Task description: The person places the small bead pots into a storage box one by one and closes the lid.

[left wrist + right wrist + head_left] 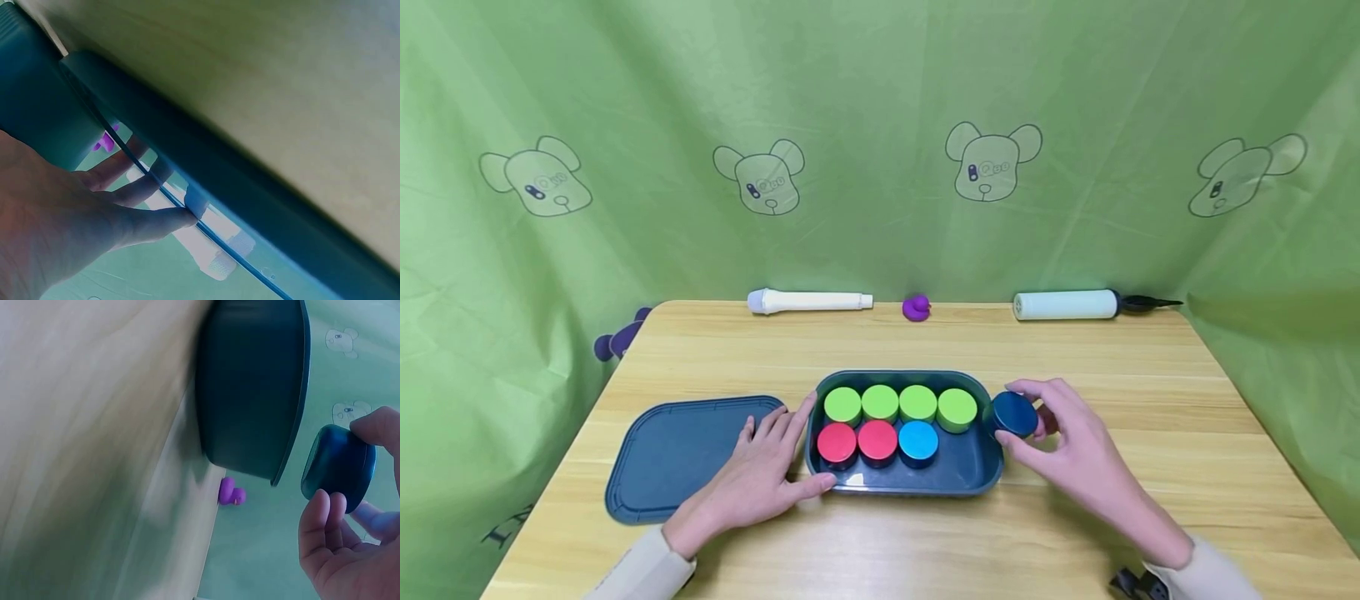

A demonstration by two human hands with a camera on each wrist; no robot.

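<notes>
With thumb and fingers, my right hand (1067,429) pinches a dark blue short cylinder (1016,413) at the right end of a dark tray (958,467). In the right wrist view, the cylinder (340,464) is held on its side, higher than the tabletop. My left hand (756,471) lies at the tray's left end, fingers fairly straight along the rim and thumb at the near corner. Inside the tray stand several green-topped cylinders (917,402) in the back row. In front of them are two red-topped cylinders (877,440) and one light-blue-topped cylinder (918,440).
A dark flat lid (673,454) lies left of the tray, partly behind my left hand. Along the far table edge are a white microphone (816,301), a purple duck (916,308) and a pale cylindrical device (1066,305) with a black tip. Green cloth hangs behind.
</notes>
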